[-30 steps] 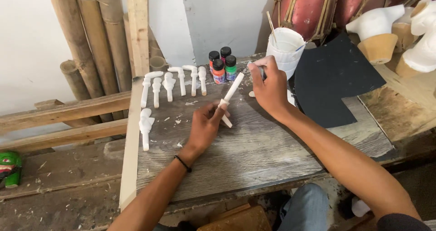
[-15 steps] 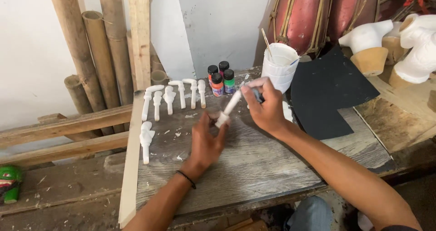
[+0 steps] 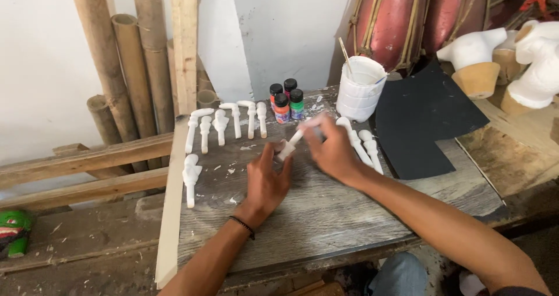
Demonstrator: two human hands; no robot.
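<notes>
White stick: a thin white carved piece [image 3: 298,136] is held in both hands over the middle of the grey wood table [image 3: 326,214].
Way it points: its long side runs from 7 o'clock up to 1 o'clock. The low end is by the left hand, the high end is by the right hand. The high end is blurry.
Left hand: the left hand [image 3: 265,182] pinches the low end of the stick with its fingertips, closed snug on it.
Right hand: the right hand [image 3: 333,153] has its fingers curled shut round the high end.
Row of white pieces: six [image 3: 227,121] lie side by side at 11 o'clock from the hands, each pointing toward 12 o'clock.
Lone piece: one [image 3: 190,178] lies alone at 9 o'clock, near the table's left edge.
Two more: two white pieces [image 3: 364,146] lie just past the right hand at 2 o'clock, partly hidden by it.
Paint jars: four small jars [image 3: 286,103] with black lids stand at 12 o'clock.
Cup: one white cup [image 3: 360,89] with a thin stick in it stands at 1 o'clock.
Black sheet: one [image 3: 425,121] lies flat at 3 o'clock.
Bamboo: thick poles [image 3: 125,69] lean on the wall at 10 o'clock.
In the way: nothing lies between the hands and the row.
</notes>
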